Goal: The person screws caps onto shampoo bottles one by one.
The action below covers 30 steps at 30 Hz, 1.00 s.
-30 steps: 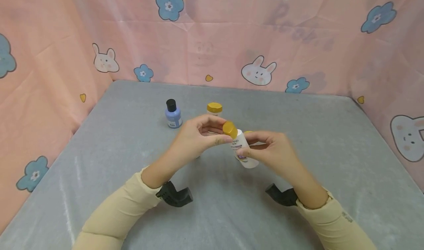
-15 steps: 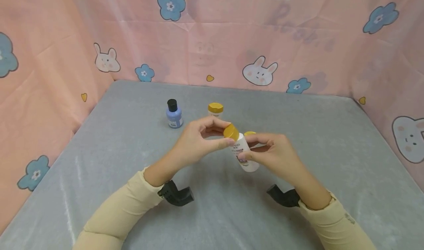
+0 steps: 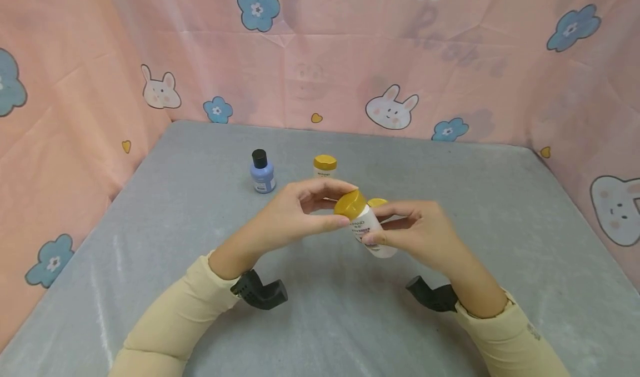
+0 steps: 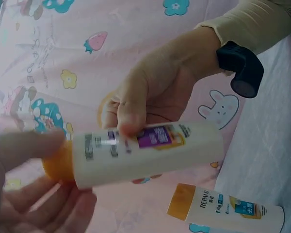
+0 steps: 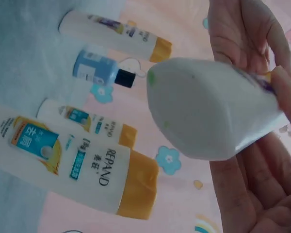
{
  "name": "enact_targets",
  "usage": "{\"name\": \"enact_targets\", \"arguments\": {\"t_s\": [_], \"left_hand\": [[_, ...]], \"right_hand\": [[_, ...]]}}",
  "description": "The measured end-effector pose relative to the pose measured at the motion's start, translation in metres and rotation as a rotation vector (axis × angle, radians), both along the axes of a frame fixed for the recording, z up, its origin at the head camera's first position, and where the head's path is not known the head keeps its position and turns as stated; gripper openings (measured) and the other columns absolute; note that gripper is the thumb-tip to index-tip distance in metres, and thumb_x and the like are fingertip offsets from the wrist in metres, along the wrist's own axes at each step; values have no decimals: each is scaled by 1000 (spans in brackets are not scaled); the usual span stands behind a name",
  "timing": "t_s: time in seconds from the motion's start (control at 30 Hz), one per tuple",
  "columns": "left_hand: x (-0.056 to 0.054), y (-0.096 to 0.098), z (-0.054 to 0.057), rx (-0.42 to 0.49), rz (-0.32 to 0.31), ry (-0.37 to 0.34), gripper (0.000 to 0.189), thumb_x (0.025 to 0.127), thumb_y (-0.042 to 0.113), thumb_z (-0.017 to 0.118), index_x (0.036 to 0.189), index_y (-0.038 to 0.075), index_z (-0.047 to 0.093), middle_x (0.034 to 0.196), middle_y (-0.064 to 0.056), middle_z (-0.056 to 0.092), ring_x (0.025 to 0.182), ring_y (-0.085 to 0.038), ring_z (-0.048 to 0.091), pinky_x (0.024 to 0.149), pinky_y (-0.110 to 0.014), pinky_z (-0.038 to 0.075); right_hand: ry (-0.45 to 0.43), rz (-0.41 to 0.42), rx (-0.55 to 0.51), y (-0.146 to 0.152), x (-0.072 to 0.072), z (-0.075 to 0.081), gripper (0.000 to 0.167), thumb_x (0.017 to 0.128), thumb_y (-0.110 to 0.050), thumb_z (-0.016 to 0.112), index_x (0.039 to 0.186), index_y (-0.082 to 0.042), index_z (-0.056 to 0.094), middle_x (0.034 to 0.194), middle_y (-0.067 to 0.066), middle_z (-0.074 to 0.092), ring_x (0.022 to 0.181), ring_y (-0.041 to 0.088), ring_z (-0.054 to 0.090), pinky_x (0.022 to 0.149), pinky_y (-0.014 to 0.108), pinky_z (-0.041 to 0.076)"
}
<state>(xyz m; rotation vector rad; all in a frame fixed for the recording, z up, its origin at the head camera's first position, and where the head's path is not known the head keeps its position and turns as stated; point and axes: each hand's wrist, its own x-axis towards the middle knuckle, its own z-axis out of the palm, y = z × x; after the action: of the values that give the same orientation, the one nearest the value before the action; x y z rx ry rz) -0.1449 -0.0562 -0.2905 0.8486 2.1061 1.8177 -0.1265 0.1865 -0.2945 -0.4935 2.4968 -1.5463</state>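
Observation:
A white shampoo bottle (image 3: 367, 224) with a yellow cap (image 3: 350, 204) is held tilted above the table, its cap toward the left. My left hand (image 3: 300, 213) pinches the cap between thumb and fingers. Around the bottle's body, my right hand (image 3: 420, 230) grips with its thumb in front. The left wrist view shows a purple label on this bottle (image 4: 150, 150) and the cap on its end. Its pale base (image 5: 191, 109) faces the right wrist camera. Just behind the right hand, another yellow-capped bottle (image 3: 377, 202) is mostly hidden.
A blue bottle (image 3: 262, 177) with a black cap and a yellow-capped white bottle (image 3: 325, 166) stand farther back on the grey table (image 3: 475, 199). The right wrist view also shows a purple-labelled bottle (image 5: 116, 34). A pink patterned cloth (image 3: 320, 60) surrounds the table.
The held bottle has turned slightly, so its label and cap show differently. My left fingertips have shifted a little right and down over the cap. The right hand has moved slightly right.

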Motion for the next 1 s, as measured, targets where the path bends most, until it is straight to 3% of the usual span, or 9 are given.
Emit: {"name": "enact_targets", "arguments": {"t_s": [0.1, 0.27, 0.53, 0.7, 1.0], "left_hand": [[0, 2, -2, -24, 60, 13, 39, 89, 8, 74, 126, 7, 64, 126, -6, 66, 114, -18, 64, 96, -29, 56], [0, 5, -5, -33, 104, 96, 35, 88, 7, 75, 121, 4, 67, 121, -9, 69, 108, -18, 66, 95, -26, 56], [-2, 3, -7, -8, 65, 169, 34, 88, 3, 74, 121, -1, 68, 121, -13, 69, 108, -20, 67, 96, -29, 56], [-2, 2, -7, -11, 46, 171, 33, 88, 1, 73, 121, -3, 68, 122, -15, 69, 109, -21, 67, 97, -31, 57], [-3, 1, -6, 41, -31, 173, 34, 88, -6, 69, 122, -8, 65, 123, -22, 67, 110, -27, 67, 92, -32, 59]], "right_hand": [[18, -64, 57, -1, 2, 2, 34, 79, -24, 85, 106, -6, 77, 109, 14, 74, 88, 20, 75, 72, 33, 63], [22, -60, 84, -2, 1, -1, 34, 78, -26, 85, 106, -8, 77, 107, 13, 74, 86, 20, 75, 71, 32, 62], [61, -24, 78, -2, 1, 0, 32, 78, -20, 85, 104, -4, 77, 104, 15, 74, 83, 19, 75, 68, 29, 62], [62, 6, 78, -1, 0, 0, 30, 79, -20, 85, 103, -4, 77, 99, 14, 75, 79, 15, 74, 69, 29, 62], [35, 102, -11, 2, -2, 0, 28, 80, -12, 83, 103, 2, 76, 97, 17, 75, 80, 15, 73, 73, 29, 61]]}}
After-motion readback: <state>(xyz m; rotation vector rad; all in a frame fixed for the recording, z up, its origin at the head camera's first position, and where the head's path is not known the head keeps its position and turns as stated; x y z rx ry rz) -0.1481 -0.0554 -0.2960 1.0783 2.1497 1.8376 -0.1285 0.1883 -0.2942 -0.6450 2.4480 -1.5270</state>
